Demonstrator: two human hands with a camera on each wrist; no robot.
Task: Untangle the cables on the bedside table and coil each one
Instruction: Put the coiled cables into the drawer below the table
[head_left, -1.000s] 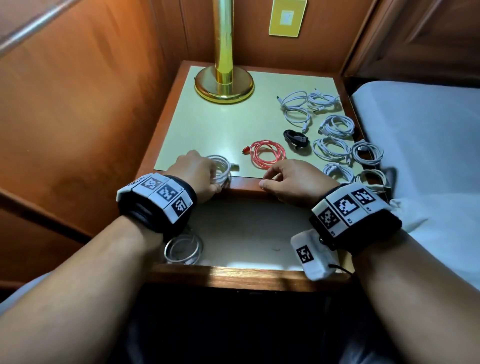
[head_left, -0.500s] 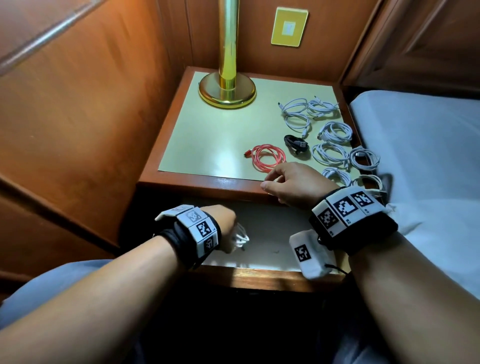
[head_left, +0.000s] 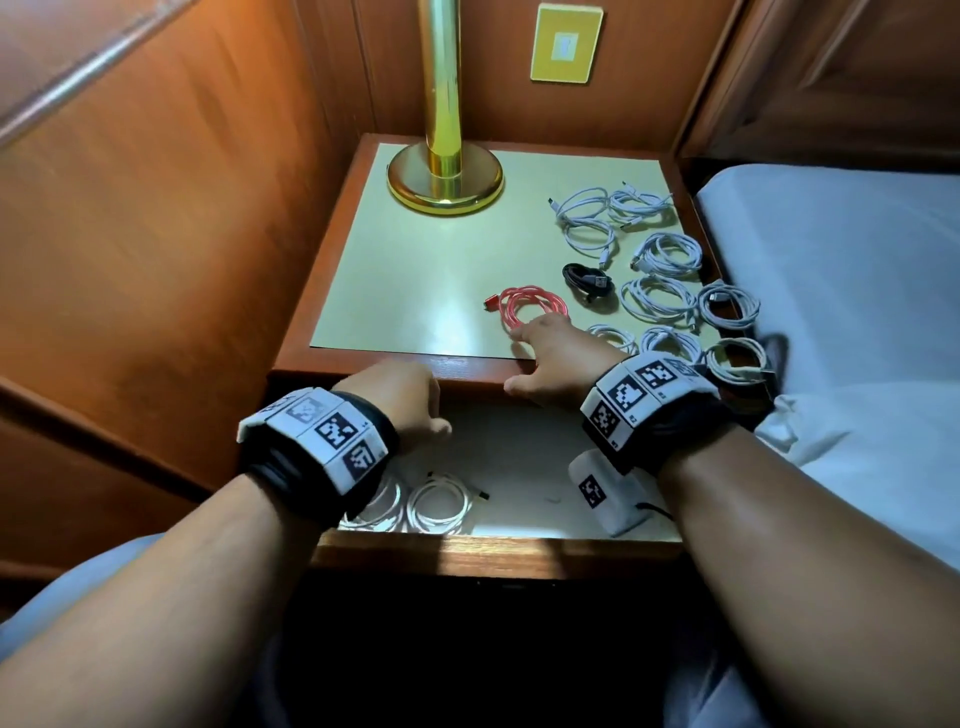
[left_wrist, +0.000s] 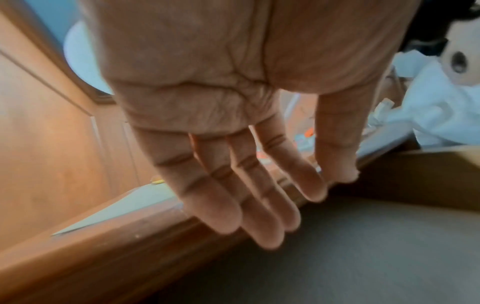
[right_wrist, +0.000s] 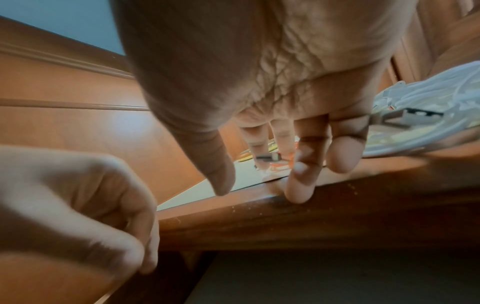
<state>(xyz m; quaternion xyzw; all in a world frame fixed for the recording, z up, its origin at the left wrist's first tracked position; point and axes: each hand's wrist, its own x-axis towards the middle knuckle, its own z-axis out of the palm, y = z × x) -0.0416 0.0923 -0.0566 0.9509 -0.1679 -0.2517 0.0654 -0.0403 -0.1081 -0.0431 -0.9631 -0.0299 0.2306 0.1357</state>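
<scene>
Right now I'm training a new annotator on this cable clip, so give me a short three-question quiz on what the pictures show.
1. True or false: the left hand holds a white cable.
2. Which coil do the right hand's fingers reach? A) black cable B) red cable C) lamp base
3. Fill in: two coiled white cables lie in the open ____ below the tabletop.

Key
1. False: its fingers are straight and hold nothing.
2. B: the fingertips are at the near edge of the red cable, while the black cable lies apart, farther back.
3. Drawer.
</scene>
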